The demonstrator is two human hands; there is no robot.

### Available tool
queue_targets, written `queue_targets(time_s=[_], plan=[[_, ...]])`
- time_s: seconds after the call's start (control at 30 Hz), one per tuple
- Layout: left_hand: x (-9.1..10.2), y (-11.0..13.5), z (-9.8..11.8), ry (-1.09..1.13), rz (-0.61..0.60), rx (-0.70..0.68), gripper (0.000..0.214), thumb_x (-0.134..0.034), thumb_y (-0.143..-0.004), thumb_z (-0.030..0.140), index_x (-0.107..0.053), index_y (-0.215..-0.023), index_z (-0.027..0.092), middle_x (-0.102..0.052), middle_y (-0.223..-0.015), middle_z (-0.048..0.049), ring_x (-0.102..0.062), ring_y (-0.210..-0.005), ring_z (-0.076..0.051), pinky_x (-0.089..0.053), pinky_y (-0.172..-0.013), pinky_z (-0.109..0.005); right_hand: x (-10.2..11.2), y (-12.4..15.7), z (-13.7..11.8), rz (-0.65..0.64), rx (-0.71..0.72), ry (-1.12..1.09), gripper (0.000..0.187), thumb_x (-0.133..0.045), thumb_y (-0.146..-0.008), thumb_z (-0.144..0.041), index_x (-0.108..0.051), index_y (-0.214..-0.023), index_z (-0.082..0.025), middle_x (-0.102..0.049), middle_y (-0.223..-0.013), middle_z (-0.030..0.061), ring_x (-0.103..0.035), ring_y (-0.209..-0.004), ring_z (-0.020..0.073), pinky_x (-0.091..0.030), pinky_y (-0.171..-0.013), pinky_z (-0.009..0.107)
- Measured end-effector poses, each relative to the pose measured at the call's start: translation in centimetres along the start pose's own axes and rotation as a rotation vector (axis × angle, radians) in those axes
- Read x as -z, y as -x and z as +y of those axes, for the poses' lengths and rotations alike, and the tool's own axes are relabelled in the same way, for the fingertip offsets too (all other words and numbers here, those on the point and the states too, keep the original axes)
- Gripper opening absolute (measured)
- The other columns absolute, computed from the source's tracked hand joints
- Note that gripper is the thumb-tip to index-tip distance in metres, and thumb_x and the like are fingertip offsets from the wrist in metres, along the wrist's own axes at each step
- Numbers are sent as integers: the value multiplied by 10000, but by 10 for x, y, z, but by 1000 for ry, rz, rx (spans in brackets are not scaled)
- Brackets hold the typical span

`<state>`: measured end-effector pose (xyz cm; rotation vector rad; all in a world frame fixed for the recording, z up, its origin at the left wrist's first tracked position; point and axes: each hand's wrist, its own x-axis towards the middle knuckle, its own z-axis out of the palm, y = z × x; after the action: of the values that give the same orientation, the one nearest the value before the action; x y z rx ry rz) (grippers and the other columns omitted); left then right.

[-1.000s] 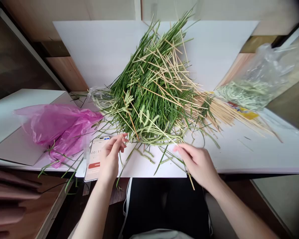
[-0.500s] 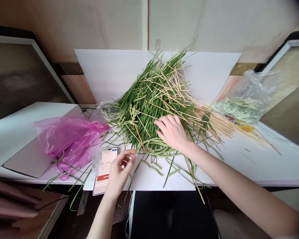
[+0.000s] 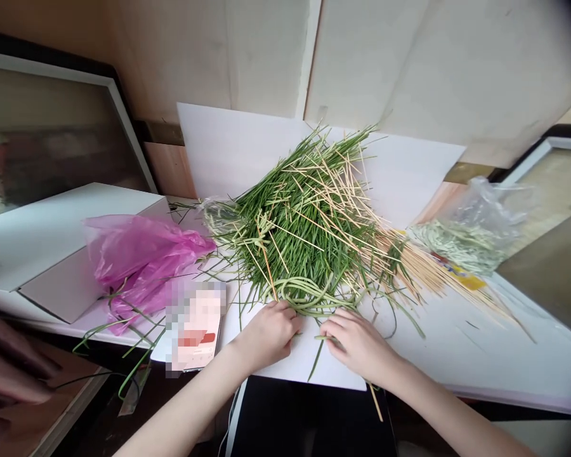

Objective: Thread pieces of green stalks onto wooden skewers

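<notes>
My left hand [image 3: 276,327] is low over the white board [image 3: 335,374], fingers curled in. A speck of green shows by its fingertips, but what they hold is mostly hidden. To the right, my right hand [image 3: 356,339] has its thumb and fingers closed on a short piece of long bean [image 3: 320,337], one end poking out to the left. Just behind both hands lies a loose coil of long green beans [image 3: 314,303]. Behind that rises a big heap of thin green garlic chives [image 3: 304,235], strewn with thin wooden skewers [image 3: 335,197]. A knotted bean [image 3: 262,228] sits on the heap's left.
On the left are a crumpled pink plastic bag [image 3: 147,260], a white box [image 3: 76,247] and a phone [image 3: 202,330], partly blurred out. More skewers [image 3: 438,270] fan out on the right beside a clear bag of pale green strips [image 3: 471,238]. Stray leaves overhang the front edge.
My right hand has come down from the heap to the board's front and closed on a bean piece. My left hand has moved right, away from the phone, and curled shut. The view has tilted.
</notes>
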<state>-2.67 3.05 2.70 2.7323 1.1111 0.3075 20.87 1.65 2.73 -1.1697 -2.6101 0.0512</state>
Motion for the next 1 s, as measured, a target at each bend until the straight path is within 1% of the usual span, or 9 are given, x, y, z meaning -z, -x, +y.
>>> queue_targets(time_s=[0.2, 0.37, 0.53, 0.6, 0.67, 0.77, 0.87, 0.93, 1.0], plan=[[14, 0, -16, 148, 1, -16, 252, -606, -741, -54, -695, -729, 181, -727, -782, -66, -698, -815, -247, -511, -755, -321, 21, -40, 30, 137, -96, -71, 190, -632, -848, -45, -685, -852, -227, -745, -816, 1, -695, -739, 207, -537, -656, 315], [68, -7, -66, 295, 91, 52, 235, -687, -724, 3, -765, -790, 215, -758, -771, 2, -683, -695, -173, -473, -700, -258, 54, -105, 32, 209, -116, -112, 114, -681, -914, -102, -745, -951, -189, -776, -881, 2, -684, -667, 143, -546, -650, 264], [124, -5, -138, 361, 400, 375, 259, -794, -598, 58, -778, -806, 211, -778, -823, -35, -655, -704, -205, -452, -715, -289, 65, -191, 9, 282, -154, -41, 124, -670, -1024, -177, -725, -1133, -156, -763, -1096, 49, -736, -1007, 218, -606, -888, 410], [128, 7, -151, 388, 568, 522, 289, -827, -628, 162, -776, -910, 197, -783, -920, -78, -648, -744, -226, -457, -731, -309, 57, -215, -1, 277, -166, -7, 195, -687, -1028, -211, -700, -1215, -159, -719, -1249, 84, -704, -1133, 256, -605, -937, 458], [119, 26, -146, 436, 718, 641, 300, -765, -765, 326, -747, -1020, 168, -771, -989, -123, -655, -785, -247, -468, -728, -325, 45, -224, -10, 259, -151, 11, 260, -697, -1022, -222, -677, -1277, -172, -678, -1337, 100, -678, -1187, 276, -603, -952, 473], [87, 61, -111, 542, 868, 701, 398, -589, -933, 472, -682, -1158, 157, -734, -1146, -146, -667, -896, -243, -490, -738, -312, 31, -199, -15, 228, -88, 4, 248, -646, -1037, -180, -673, -1283, -165, -686, -1330, 109, -663, -1205, 281, -595, -949, 463], [51, 86, -60, 753, 930, 682, 330, -594, -964, 468, -673, -1113, 184, -727, -1044, -85, -629, -806, -187, -476, -716, -279, 23, -140, -7, 173, -42, -24, 158, -607, -1026, -157, -743, -1102, -178, -773, -1157, 88, -687, -1103, 275, -587, -927, 441], [33, 90, -33, 932, 873, 638, 271, -624, -964, 444, -678, -1081, 205, -709, -1002, -49, -615, -787, -166, -479, -717, -265, 22, -94, 6, 135, -74, -41, 160, -612, -993, -132, -751, -965, -206, -799, -1011, 52, -715, -968, 256, -595, -809, 388], [21, 84, -16, 1016, 735, 568, 266, -624, -972, 448, -682, -1098, 221, -703, -958, -31, -607, -761, -162, -491, -719, -271, 23, -53, 21, 113, -149, -45, 182, -600, -977, -122, -747, -933, -220, -804, -944, 30, -731, -841, 229, -581, -718, 348]])
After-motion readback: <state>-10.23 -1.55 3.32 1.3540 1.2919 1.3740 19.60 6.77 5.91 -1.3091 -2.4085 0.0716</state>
